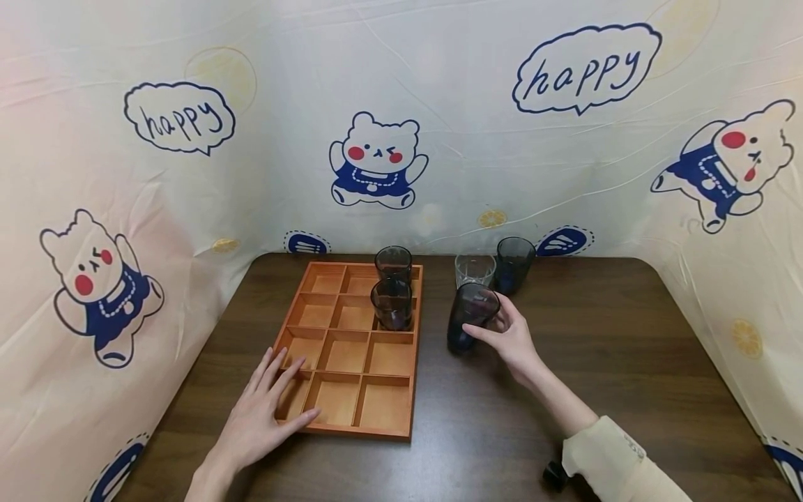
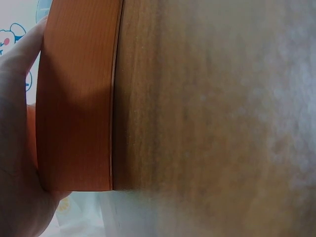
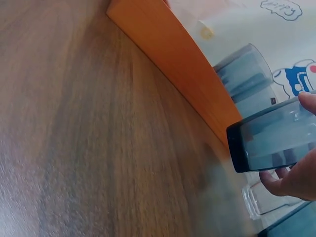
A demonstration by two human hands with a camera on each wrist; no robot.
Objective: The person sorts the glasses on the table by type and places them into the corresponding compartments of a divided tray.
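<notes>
My right hand point(image 1: 511, 338) grips a dark tinted glass point(image 1: 472, 310) by its side, thumb in front and fingers behind. The glass is tilted, just right of a wooden compartment tray point(image 1: 410, 418). In the right wrist view the same glass point(image 3: 271, 136) shows its thick dark base pointing toward the tray's side wall point(image 3: 173, 59). My left hand point(image 1: 257, 415) rests with spread fingers on the tray's near left corner; in the left wrist view it lies along the tray wall point(image 2: 76, 108). Two dark glasses, one nearer point(image 1: 392, 307) and one farther point(image 1: 394, 261), stand in the tray's right column.
Behind the held glass stand a clear glass point(image 1: 475, 268) and another dark glass point(image 1: 516, 265) on the brown table point(image 1: 602, 348). A small black object point(image 1: 555, 475) lies by the right sleeve. A printed cloth point(image 1: 470, 153) hangs around the table's back and sides.
</notes>
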